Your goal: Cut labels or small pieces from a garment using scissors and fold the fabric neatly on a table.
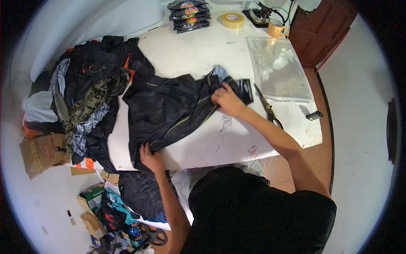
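Observation:
A black garment point(163, 106) with pale piping along one side lies stretched across the white table, its kind unclear. My left hand point(152, 160) grips its near left corner by the table's front edge, fingers curled on the cloth. At the garment's right end, my right hand point(230, 101) holds the fabric beside a light-blue patch point(219, 73) and a white-striped end. Just right of that hand lie black scissors point(269, 108), blades pointing away from me. Beyond them is a clear plastic bag point(277, 67), flat on the table.
Left on the table rises a heap of dark and camouflage clothes point(95, 80). At the back stand packaged black bundles point(189, 17), a tape roll point(233, 20) and an orange mug point(277, 28). A small black cylinder point(314, 115) is near the right edge; a cardboard box point(44, 154) sits left.

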A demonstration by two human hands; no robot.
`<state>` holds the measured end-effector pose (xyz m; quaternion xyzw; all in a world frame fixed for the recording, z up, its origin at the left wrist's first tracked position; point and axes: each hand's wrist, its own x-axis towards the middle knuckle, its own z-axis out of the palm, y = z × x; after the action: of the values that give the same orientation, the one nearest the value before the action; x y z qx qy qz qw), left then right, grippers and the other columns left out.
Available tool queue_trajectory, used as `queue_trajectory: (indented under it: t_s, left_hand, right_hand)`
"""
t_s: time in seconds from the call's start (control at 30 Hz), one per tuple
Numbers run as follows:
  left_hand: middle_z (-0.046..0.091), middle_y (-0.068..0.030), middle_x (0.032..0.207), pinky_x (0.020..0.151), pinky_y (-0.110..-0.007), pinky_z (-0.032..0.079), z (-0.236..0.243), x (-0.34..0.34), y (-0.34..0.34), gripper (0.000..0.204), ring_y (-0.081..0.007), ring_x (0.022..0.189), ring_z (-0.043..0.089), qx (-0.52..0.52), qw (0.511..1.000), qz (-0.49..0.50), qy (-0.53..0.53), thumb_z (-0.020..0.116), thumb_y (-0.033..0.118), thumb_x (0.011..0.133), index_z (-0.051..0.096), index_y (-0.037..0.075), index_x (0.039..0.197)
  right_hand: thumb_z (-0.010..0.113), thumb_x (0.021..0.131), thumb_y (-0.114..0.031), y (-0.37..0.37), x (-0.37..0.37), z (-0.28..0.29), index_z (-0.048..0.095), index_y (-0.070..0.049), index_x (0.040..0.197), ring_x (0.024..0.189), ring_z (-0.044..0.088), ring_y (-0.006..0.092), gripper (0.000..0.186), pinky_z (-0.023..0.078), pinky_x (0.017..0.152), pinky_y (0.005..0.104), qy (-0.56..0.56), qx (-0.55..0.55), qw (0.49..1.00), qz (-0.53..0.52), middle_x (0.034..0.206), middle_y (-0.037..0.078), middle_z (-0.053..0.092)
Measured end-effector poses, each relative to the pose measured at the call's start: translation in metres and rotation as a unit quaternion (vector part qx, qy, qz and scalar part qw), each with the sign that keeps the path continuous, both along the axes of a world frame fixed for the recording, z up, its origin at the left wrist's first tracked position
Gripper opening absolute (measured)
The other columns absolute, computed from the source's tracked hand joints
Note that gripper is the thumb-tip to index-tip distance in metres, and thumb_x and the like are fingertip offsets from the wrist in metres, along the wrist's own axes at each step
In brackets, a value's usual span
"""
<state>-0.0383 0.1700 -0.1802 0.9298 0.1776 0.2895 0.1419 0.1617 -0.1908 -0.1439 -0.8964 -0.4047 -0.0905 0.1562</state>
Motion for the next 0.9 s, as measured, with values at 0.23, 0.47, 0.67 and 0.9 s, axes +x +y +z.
queue_trajectory:
  t_s: [0.23, 0.47, 0.67, 0.9]
  left_hand:
    - [0.054, -0.0283, 0.131, 0.108, -0.048, 0.037, -0.013, -0.046, 0.051, 0.053, -0.0477, 0.124, 0.048, -0.067, 0.998, 0.006, 0.016, 0.052, 0.005, 0.068, 0.063, -0.002, 0.12]
    - [0.04, -0.0217, 0.148, 0.109, -0.061, 0.027, 0.011, -0.045, 0.003, 0.065, -0.043, 0.138, 0.034, 0.005, 0.975, 0.097, 0.198, 0.058, 0.012, 0.07, 0.055, 0.012, 0.135]
    - [0.047, -0.0208, 0.14, 0.1, -0.056, 0.035, 0.032, -0.028, -0.055, 0.063, -0.0412, 0.128, 0.043, 0.049, 0.967, 0.155, 0.198, 0.062, 0.011, 0.066, 0.063, 0.017, 0.128]
    - [0.067, -0.0153, 0.077, 0.065, -0.039, 0.053, 0.044, -0.026, -0.063, 0.055, -0.0265, 0.061, 0.063, -0.035, 0.987, 0.159, -0.018, 0.051, -0.004, 0.067, 0.069, 0.008, 0.117]
  right_hand:
    - [0.079, 0.071, -0.038, -0.007, -0.075, 0.022, 0.063, -0.007, 0.107, 0.092, 0.06, 0.0348, 0.05, 0.047, 0.081, 0.0455, 0.176, 0.161, 0.964, 0.113, 0.098, 0.013, 0.061]
    - [0.079, 0.072, -0.029, -0.012, -0.074, -0.004, 0.069, -0.006, 0.096, 0.103, 0.055, 0.0322, 0.035, 0.041, 0.089, 0.0441, 0.006, 0.129, 0.972, -0.197, 0.099, 0.012, 0.063]
    - [0.077, 0.076, -0.01, -0.013, -0.065, 0.035, 0.072, -0.002, 0.085, 0.075, 0.06, 0.0323, 0.014, 0.049, 0.066, 0.0383, 0.025, 0.337, 0.934, -0.116, 0.08, 0.013, 0.065]
    - [0.07, 0.085, -0.001, -0.031, -0.071, 0.064, 0.064, 0.008, 0.086, 0.073, 0.05, 0.0097, 0.011, 0.038, 0.065, 0.0203, 0.154, 0.542, 0.815, -0.136, 0.08, 0.003, 0.056]
